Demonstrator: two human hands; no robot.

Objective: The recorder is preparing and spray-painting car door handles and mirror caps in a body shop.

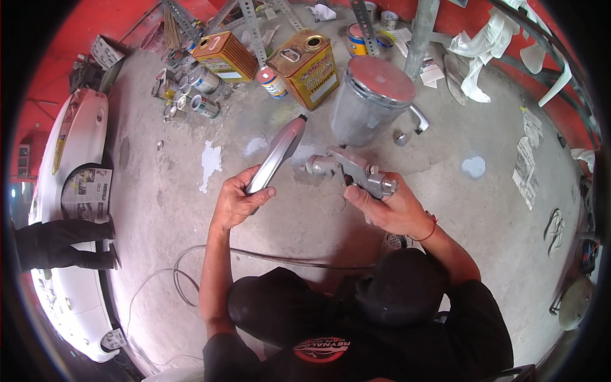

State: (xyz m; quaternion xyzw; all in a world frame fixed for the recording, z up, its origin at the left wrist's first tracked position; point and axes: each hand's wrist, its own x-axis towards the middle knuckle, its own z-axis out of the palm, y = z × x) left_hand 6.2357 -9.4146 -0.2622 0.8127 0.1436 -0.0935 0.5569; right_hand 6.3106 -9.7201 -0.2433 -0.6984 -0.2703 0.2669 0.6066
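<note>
My left hand (pixel 247 200) is closed on a long silver handle-shaped part (pixel 275 159) with a dark tip, held tilted up and away from me. My right hand (pixel 393 210) grips a grey metal spray gun (pixel 349 167), its nozzle end pointing left toward the silver part without touching it. Just beyond the gun is a large grey cylindrical container (pixel 366 108) with a reddish lid; I cannot tell whether it is joined to the gun. A small silver curved piece (pixel 418 118) shows at the container's right.
Two yellow metal tins (pixel 299 70) and several paint cans (pixel 203 105) stand at the back among metal stands (pixel 423 38). A thin hose (pixel 273 258) crosses the floor. A white car (pixel 70 140) and another person's dark-clothed legs (pixel 70 242) are at left; papers (pixel 528 159) lie at right.
</note>
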